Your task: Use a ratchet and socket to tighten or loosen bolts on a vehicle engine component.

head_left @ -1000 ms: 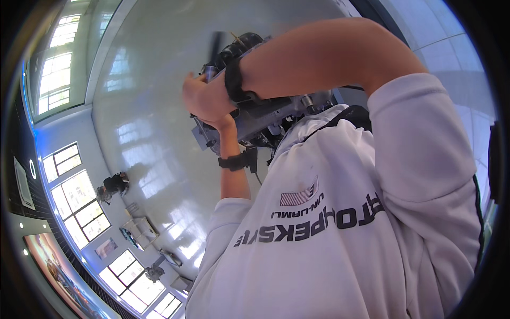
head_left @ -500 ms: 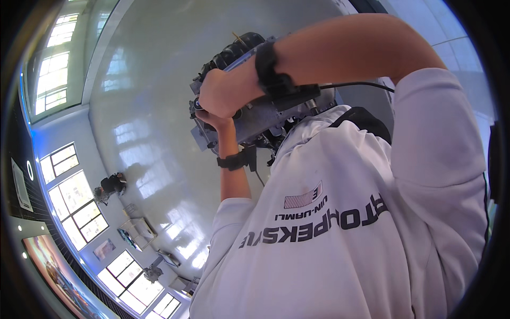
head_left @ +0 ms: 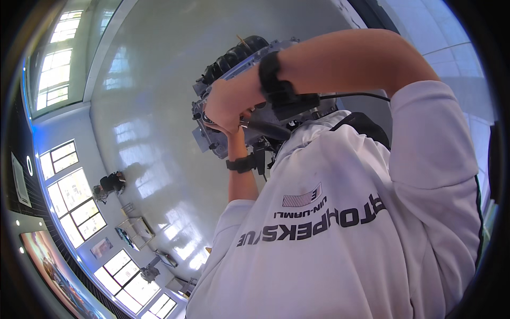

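Observation:
In front of me is a metal engine [head_left: 220, 149] with a black ribbed part [head_left: 236, 56] along its far side. Both my hands are together at its left end. My right hand [head_left: 226, 103] is curled with its back upward, and its fingertips are out of sight. Below it, my left hand [head_left: 232, 129] is mostly covered by the right, its fingers bent against the engine end. Beside the hands, a tool with a thick dark handle [head_left: 268, 129] and a short shiny shaft points toward my body. Which hand grips the tool is hidden.
Black bands with boxy units sit on both wrists; a cable [head_left: 356, 95] runs from the right one. A glossy pale floor [head_left: 154, 106] surrounds the engine. Far left are a person in dark clothes [head_left: 111, 183], a shelf cart [head_left: 135, 232] and windows [head_left: 77, 207].
The dark-handled tool now shows beside my hands, where bare engine surface was visible before. Both hands have shifted slightly right and nearer to me, and the view has moved a little.

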A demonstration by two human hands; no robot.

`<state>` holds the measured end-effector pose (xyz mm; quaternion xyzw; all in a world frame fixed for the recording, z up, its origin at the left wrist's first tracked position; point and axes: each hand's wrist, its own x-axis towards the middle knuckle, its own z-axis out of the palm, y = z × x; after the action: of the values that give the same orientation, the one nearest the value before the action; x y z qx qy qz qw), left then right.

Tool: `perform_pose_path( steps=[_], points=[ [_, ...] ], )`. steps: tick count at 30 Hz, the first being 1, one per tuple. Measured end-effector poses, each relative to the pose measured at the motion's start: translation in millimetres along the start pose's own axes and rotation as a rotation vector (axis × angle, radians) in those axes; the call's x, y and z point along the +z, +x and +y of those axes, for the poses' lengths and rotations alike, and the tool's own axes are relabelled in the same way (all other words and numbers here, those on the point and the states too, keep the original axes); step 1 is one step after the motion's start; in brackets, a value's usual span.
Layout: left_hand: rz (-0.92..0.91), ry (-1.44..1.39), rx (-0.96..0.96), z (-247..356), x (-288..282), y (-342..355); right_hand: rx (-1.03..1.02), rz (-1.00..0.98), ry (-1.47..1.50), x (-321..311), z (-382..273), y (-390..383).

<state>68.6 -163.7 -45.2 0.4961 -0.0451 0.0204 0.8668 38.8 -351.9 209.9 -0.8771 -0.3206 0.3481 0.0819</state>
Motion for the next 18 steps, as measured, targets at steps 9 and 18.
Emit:
perform_pose_path(
  steps=[9,18],
  points=[
    [0.234,0.340,0.382,36,112,-9,0.060,0.341,-0.753,-6,-14,-4],
    [-0.249,0.206,0.113,42,84,-4,-0.070,0.483,-0.808,-24,27,18]
  ],
)
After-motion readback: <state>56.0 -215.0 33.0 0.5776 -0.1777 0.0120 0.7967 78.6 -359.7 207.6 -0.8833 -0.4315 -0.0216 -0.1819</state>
